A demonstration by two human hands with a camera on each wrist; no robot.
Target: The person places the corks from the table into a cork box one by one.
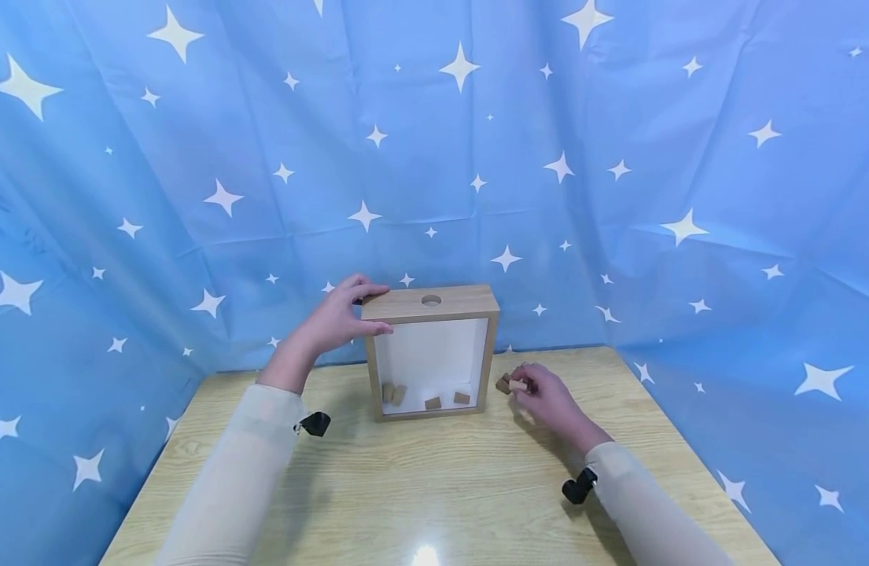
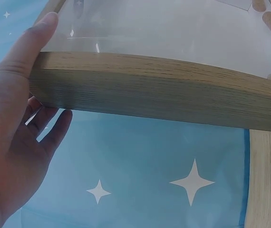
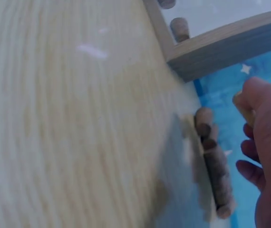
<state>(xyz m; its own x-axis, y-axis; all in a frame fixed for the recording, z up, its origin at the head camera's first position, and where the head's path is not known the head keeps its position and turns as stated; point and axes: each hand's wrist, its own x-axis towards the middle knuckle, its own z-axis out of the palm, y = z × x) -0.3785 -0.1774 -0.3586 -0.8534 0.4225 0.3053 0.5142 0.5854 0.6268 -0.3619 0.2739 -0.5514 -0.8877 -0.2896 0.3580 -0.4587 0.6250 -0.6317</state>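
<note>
A square, shallow wooden frame box [image 1: 430,352] with pale oak-grain sides, a clear front pane and a white back stands upright on a light wood-grain table [image 1: 434,487], close to the far edge, against a draped blue cloth backdrop [image 1: 618,157] printed with white stars. A round hole [image 1: 431,299] is cut in the box's flat top face, and its glazed front faces the person. Four short wine corks [image 1: 427,397], brown and cylindrical, lie scattered along the bottom inside. The left hand [image 1: 338,318], arm in a cream sleeve reaching forward, rests on the box's top left corner; the left wrist view shows the thumb [image 2: 35,40] pressed flat along the front pane's edge while the straightened fingers [image 2: 50,128] lie behind the wood, bracing the box rather than curling round it. The right hand [image 1: 543,397] sits low on the table just right of the box, knuckles up, its fingertips pinching a light cork [image 1: 517,385] whose long axis runs roughly level, pointing left towards the frame. Beside it a few more corks [image 3: 211,156] lie on the tabletop in a loose row near the box's lower right corner, blurred in the right wrist view.
</note>
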